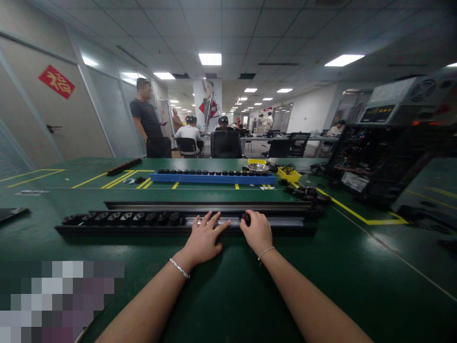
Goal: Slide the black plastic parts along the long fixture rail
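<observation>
A long black channel-shaped rail (pixel 124 231) lies across the green table in front of me. Several small round black parts (pixel 151 217) sit in a row in its left half, while the bare inner strip (pixel 285 222) shows on the right. My left hand (pixel 204 238) rests on the rail's middle with its fingers spread, holding nothing. In the right hand (pixel 257 229) a small black part (pixel 246 218) is pinched between thumb and fingers, at the rail's channel. Its exact kind is too small to make out. A second black rail (pixel 143 206) lies just behind.
Behind the rails stands a blue holder (pixel 214 179) with a row of black parts. Loose black parts (pixel 307 194), a yellow tray (pixel 289 174) and a metal bowl (pixel 257 167) are to the right. An open computer case (pixel 371 162) stands far right. People and chairs are beyond.
</observation>
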A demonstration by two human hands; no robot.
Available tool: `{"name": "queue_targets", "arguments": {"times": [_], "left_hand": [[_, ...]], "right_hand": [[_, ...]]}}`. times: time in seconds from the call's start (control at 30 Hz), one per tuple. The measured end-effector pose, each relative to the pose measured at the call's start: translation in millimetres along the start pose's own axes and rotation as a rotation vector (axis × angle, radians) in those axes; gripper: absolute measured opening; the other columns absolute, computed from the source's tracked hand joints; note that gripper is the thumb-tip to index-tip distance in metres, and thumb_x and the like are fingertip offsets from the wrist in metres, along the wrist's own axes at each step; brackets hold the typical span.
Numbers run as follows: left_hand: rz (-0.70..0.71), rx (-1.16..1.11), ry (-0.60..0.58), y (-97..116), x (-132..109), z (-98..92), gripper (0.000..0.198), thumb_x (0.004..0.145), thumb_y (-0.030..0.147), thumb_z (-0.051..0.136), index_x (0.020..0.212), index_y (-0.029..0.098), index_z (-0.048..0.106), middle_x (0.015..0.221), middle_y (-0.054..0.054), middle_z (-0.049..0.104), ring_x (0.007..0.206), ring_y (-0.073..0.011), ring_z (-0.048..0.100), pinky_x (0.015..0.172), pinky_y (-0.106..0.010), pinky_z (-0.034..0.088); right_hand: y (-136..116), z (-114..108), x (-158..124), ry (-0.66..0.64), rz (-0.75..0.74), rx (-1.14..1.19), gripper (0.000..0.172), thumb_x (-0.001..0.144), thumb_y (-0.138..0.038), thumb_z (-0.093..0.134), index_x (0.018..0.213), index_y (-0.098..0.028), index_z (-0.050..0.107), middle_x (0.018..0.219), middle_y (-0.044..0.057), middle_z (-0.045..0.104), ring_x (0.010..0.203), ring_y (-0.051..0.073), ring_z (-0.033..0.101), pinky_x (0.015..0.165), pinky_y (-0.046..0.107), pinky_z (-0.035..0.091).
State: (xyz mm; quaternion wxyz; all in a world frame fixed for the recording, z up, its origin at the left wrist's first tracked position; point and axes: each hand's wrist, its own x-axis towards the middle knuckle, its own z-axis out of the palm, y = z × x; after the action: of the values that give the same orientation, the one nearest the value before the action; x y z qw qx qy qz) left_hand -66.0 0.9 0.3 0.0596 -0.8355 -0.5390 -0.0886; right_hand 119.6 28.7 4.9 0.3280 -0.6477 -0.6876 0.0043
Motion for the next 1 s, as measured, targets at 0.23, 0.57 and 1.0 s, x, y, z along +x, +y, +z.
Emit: {"name": "queue_targets", "arguments": {"times": [0.23,0.57,1.0], "left_hand": [[-0.001,-0.002,0.012,0,0,-0.1,0.074,0.072,0.035,0.057,0.137,0.042,0.022,0.148,-0.002,0.025,0.136,-0.0303,0.014,0.104,-0.058,0.011],[-0.001,-0.017,0.026,0,-1,0.3,0.071,0.072,0.035,0.056,0.136,0.041,0.026,0.147,-0.002,0.026,0.136,-0.0301,0.014,0.105,-0.058,0.012],[0.010,-0.014,0.061,-1,-2,2.0,0.069,0.072,0.035,0.055,0.136,0.040,0.027,0.147,-0.002,0.027,0.136,-0.0298,0.016,0.104,-0.058,0.014]], "right_hand": [[6,-4,2,0.000,0.022,-0.030,0.034,0.080,-0.030,0.045,0.107,-0.016,0.060,0.103,0.008,0.063,0.098,0.021,0.051,0.085,0.030,0.035],[16,-9,4,0.027,0.080,-0.051,0.037,0.077,-0.030,0.045,0.108,-0.015,0.060,0.103,0.008,0.063,0.097,0.022,0.052,0.085,0.031,0.036],[27,-15,7,0.067,0.146,-0.065,0.036,0.074,-0.029,0.046,0.104,-0.016,0.061,0.102,0.008,0.063,0.095,0.022,0.053,0.084,0.032,0.037]]}}
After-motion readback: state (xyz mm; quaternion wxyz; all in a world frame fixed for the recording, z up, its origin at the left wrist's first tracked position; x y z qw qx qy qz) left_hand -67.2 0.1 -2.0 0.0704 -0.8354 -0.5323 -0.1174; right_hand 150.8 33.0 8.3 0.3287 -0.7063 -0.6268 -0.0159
